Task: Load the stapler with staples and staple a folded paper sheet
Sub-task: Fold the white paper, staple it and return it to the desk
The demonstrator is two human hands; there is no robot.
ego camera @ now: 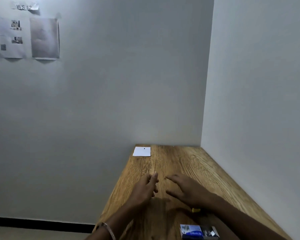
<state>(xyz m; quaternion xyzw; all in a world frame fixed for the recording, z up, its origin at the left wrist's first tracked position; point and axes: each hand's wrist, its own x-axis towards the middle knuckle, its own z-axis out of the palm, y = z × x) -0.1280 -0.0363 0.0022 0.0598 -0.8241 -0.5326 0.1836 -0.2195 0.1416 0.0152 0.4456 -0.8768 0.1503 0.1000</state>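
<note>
Hands first: your left hand [145,185] hovers over the tabletop [189,163] with fingers loosely curled and holding nothing, and your right hand [184,188] is spread flat, fingers straight, empty too. They sit close together but don't touch.

Paper sheet [141,151] lies well beyond your left hand's fingertips, at the far corner against the wall. The staple box [198,232] sits behind your right hand, tucked under your forearm, lid end open.

My guess is you're just starting, so go for the stapler and the box before bothering with the paper. Pull one strip out of the box with a light pinch so it doesn't snap, and keep the other hand free to hold the stapler open.

Hard bits: I can't really see a stapler. There's a small yellow thing [196,210] poking out just behind your right wrist, mostly covered by the arm, so can't say what it is. The near tabletop is dark, and the box print is too blurry to read.
</note>
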